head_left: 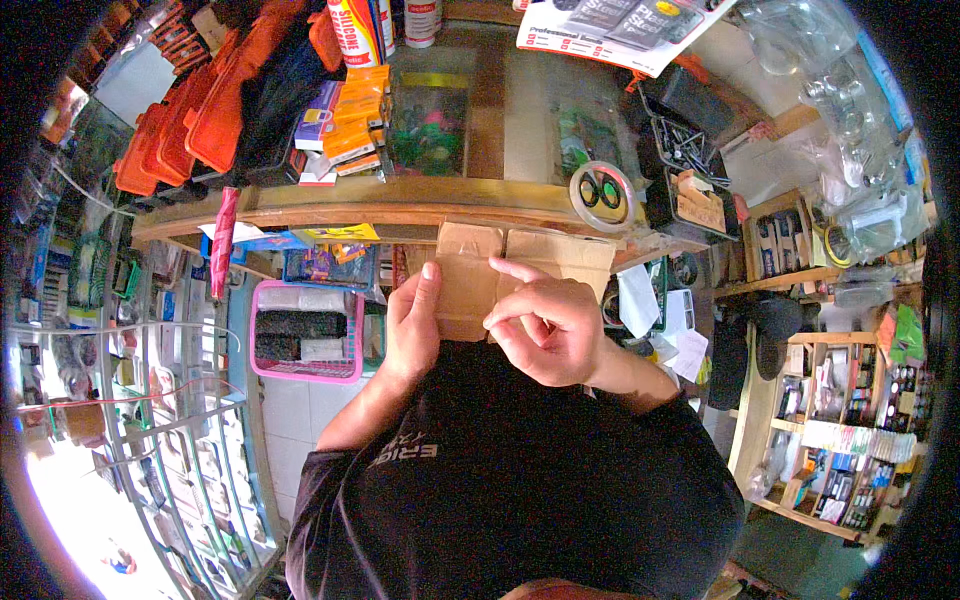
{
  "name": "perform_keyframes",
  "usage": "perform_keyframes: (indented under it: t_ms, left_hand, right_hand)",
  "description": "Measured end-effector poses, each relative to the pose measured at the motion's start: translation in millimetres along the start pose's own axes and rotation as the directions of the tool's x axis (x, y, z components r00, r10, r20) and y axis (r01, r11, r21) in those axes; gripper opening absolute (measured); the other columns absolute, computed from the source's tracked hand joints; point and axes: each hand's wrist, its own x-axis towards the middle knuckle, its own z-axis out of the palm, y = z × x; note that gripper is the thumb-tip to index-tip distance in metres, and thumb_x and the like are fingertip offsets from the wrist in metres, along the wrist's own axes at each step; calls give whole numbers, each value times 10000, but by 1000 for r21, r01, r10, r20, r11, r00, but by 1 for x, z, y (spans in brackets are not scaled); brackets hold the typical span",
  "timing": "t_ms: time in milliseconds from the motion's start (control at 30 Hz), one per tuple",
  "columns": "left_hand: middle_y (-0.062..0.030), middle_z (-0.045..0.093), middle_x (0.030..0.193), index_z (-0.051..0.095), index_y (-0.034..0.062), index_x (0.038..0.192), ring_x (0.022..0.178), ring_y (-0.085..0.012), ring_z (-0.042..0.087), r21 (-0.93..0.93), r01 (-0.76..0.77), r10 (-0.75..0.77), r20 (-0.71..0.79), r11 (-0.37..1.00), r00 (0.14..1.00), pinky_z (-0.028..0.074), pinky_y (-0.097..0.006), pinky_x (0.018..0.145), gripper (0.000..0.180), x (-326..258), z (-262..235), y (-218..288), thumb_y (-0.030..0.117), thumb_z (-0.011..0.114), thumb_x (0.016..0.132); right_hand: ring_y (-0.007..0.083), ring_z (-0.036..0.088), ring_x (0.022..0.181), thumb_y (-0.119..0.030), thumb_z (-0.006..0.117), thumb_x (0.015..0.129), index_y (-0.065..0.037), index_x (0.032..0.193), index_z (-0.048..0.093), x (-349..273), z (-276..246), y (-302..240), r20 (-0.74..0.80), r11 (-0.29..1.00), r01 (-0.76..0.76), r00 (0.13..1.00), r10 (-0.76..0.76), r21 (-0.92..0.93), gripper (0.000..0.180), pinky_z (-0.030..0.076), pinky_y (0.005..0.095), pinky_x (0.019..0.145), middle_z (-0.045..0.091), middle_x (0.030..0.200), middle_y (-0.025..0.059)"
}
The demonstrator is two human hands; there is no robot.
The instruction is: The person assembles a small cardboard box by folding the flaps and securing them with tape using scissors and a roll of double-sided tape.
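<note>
A flat brown piece of cardboard (470,295) with a vertical crease or seam is held up in front of my chest, below the counter edge. My left hand (408,315) grips its left side, thumb up along the edge; the fingers behind it are hidden. My right hand (548,325) is over the right half of the cardboard. Its index finger stretches toward the crease, while the other fingers are curled and apart from it. Nothing shows in the right hand. I cannot tell whether its fingertip touches the cardboard.
Ahead runs a wooden-edged glass counter (420,192) bearing a tape roll (630,205), small orange boxes (358,115) and orange cases (215,105). A pink basket (305,378) stands to the left. At right are a black tray of metal pieces (690,145) and stocked wooden shelves (790,425).
</note>
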Motion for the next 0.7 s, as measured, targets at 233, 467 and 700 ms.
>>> perform_keyframes:
  t_ms: [233, 467, 700]
  left_hand:
    - [-7, 605, 828, 602, -39, 962, 762, -70, 509, 92, -149, 153, -40, 985, 987, 422, -228, 669, 433, -8, 8, 0, 340, 395, 999]
    - [57, 412, 632, 506, 11, 719, 616, -50, 322, 306, -235, 265, -58, 923, 963, 284, -234, 516, 428, -5, -2, -9, 316, 403, 1000]
    - [20, 546, 775, 576, 2, 862, 723, -65, 442, 468, -252, 281, 8, 847, 960, 389, -228, 629, 408, -8, -12, -10, 336, 388, 1002]
  right_hand:
    - [52, 363, 400, -26, 602, 783, -46, 789, 615, -3, 6, 4, -101, 976, -67, 991, 89, 206, 25, 431, 450, 980, 359, 456, -55]
    - [42, 397, 466, -66, 564, 863, 1, 814, 578, -7, 21, 12, -258, 855, -63, 940, 224, 515, 84, 418, 461, 993, 453, 579, -16]
    - [21, 308, 396, -202, 486, 935, 5, 872, 523, 1, 18, 10, -210, 608, -3, 937, 278, 794, 220, 386, 548, 996, 369, 494, -50]
